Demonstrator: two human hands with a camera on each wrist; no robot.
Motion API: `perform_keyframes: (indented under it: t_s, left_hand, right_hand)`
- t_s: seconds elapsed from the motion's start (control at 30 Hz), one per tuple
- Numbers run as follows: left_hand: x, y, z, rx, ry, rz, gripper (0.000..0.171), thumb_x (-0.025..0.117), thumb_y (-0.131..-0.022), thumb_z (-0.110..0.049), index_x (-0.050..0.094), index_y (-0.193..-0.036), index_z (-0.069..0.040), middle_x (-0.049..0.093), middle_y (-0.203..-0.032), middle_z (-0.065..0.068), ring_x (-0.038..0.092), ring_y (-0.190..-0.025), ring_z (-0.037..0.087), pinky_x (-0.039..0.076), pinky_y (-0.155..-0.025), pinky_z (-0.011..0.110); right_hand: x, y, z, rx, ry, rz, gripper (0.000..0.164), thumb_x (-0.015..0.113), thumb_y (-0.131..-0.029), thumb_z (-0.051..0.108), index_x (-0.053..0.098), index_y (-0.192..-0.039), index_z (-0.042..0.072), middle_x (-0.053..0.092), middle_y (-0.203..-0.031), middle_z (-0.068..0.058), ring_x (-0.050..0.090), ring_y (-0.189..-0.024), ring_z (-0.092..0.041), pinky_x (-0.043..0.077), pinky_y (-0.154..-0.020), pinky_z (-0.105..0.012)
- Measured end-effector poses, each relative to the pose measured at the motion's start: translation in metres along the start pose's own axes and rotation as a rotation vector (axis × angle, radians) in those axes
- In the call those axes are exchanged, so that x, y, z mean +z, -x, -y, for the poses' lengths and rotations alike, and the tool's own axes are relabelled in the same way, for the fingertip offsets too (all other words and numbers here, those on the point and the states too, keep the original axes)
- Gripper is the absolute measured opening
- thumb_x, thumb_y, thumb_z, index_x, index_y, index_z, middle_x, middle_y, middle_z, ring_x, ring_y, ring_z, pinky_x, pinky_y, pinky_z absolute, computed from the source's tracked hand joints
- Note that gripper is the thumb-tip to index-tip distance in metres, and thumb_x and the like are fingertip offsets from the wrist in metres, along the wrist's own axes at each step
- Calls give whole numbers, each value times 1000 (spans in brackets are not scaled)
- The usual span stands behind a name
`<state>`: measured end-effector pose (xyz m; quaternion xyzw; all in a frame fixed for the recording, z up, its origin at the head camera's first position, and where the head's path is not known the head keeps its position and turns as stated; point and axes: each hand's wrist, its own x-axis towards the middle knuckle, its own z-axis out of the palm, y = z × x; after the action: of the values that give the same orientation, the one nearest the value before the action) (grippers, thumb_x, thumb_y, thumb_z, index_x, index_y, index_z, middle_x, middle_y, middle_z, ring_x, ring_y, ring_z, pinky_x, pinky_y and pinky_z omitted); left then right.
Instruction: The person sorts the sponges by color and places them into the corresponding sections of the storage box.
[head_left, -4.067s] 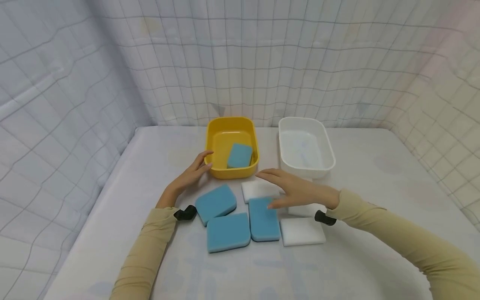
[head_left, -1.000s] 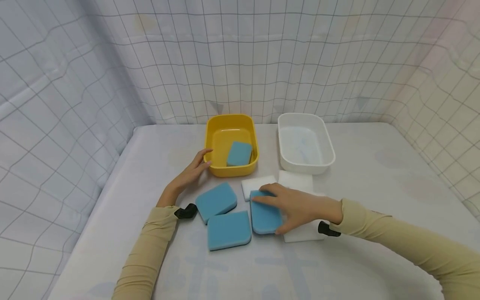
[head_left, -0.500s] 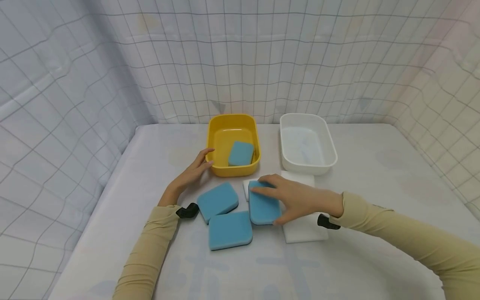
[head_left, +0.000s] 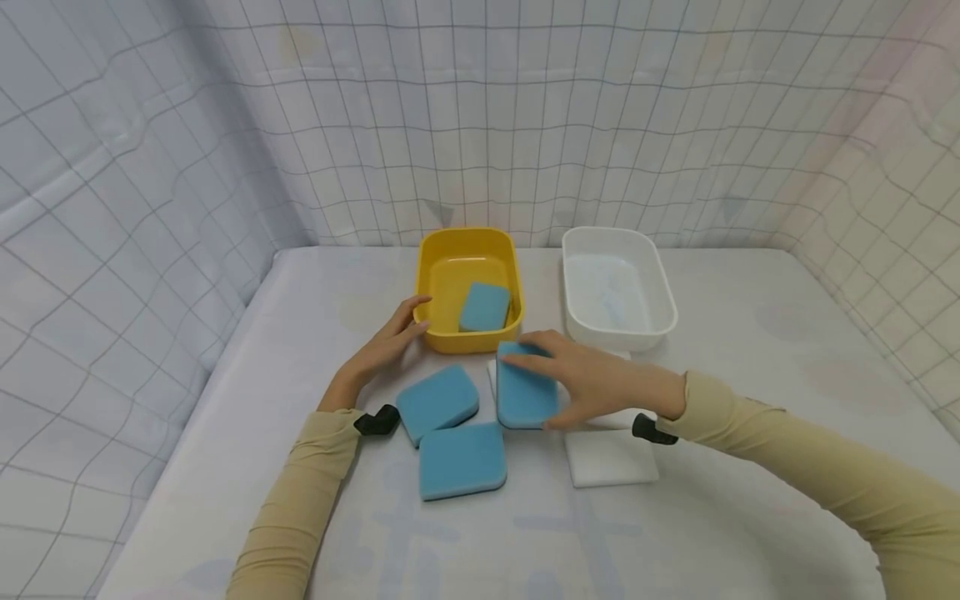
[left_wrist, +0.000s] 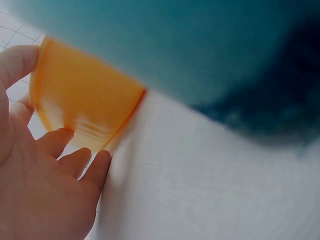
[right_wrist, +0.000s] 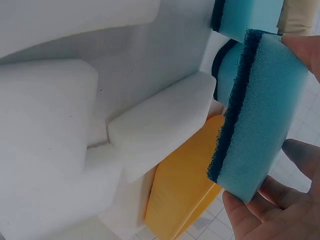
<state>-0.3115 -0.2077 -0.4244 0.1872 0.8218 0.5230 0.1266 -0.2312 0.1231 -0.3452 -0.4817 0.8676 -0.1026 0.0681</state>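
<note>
My right hand (head_left: 596, 379) holds a blue sponge (head_left: 527, 387) with a dark scouring layer. In the right wrist view the thumb and fingertips pinch this sponge (right_wrist: 260, 115) by its edges, raised above the white sponges. At the near left corner of a yellow tub (head_left: 468, 342), my left hand (head_left: 382, 343) grips the rim and wall; in the left wrist view several fingertips press the tub's outer wall (left_wrist: 90, 90). One blue sponge (head_left: 484, 307) lies inside the tub. Two more blue sponges, one angled (head_left: 438, 404) and one nearer me (head_left: 462, 460), lie beside the left wrist.
A white tub (head_left: 618, 287) stands right of the yellow one. White sponges lie under and around my right hand, the nearest one (head_left: 611, 457) in full view, others partly hidden. A white gridded curtain (head_left: 480, 125) encloses the back and sides of the white-covered table (head_left: 720, 333).
My right hand came down onto the blue sponge, took hold of it and lifted it away from its spot toward the tubs. My left hand has stayed at the yellow tub.
</note>
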Motion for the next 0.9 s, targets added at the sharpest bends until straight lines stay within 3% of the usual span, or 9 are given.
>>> perform_keyframes:
  t_s: [0.1, 0.17, 0.23, 0.33, 0.43, 0.57, 0.9]
  left_hand:
    - [-1, 0, -1, 7, 5, -1, 50, 38, -101, -30, 18, -147, -20, 2, -159, 12, 5, -146, 33, 11, -118, 55]
    - [-1, 0, -2, 8, 2, -5, 50, 39, -101, -30, 18, -146, -19, 17, -152, 17, 23, -138, 33, 23, -112, 51]
    - [0, 1, -3, 5, 15, -3, 51, 39, -101, -29, 18, -146, -19, 33, -133, 20, 36, -121, 31, 31, -104, 46]
    - [0, 2, -2, 7, 44, 9, 52, 40, -101, -30, 17, -147, -18, 36, -107, 16, 41, -107, 28, 37, -102, 43]
    - [1, 3, -2, 0, 94, 31, 53, 40, -101, -30, 15, -146, -19, 34, -125, 17, 41, -120, 27, 33, -111, 50]
    - [1, 4, -1, -6, 133, 44, 54, 41, -101, -29, 14, -146, -18, 14, -152, 17, 34, -133, 32, 28, -113, 54]
    - [1, 3, -3, 18, 154, 51, 53, 40, -101, -27, 14, -147, -17, 5, -157, 12, 30, -139, 34, 27, -114, 53]
  right_hand:
    - [-4, -2, -1, 6, -2, 0, 88, 76, -75, 38, 30, -147, 16, 26, -148, -17, 33, -134, -31, 42, -106, -44]
    - [-6, -5, -1, 6, 1, -5, 88, 76, -75, 39, 31, -147, 16, 27, -148, -17, 34, -134, -31, 42, -106, -43]
    - [-8, -7, -2, 2, 3, -13, 87, 76, -75, 40, 31, -147, 16, 27, -148, -17, 34, -133, -30, 43, -106, -42]
    - [-10, -10, -3, -1, 8, -34, 86, 75, -75, 40, 32, -146, 16, 29, -146, -17, 36, -131, -29, 43, -105, -41]
    - [-10, -13, -4, -8, 20, -56, 86, 75, -75, 41, 34, -145, 15, 32, -144, -17, 38, -128, -29, 44, -103, -42]
    - [-10, -16, -6, -20, 25, -79, 86, 76, -74, 40, 34, -145, 14, 33, -143, -18, 40, -126, -30, 45, -102, -43]
    - [-20, -26, -11, -17, 16, -81, 86, 76, -75, 39, 34, -145, 13, 32, -144, -20, 38, -129, -34, 43, -104, -46]
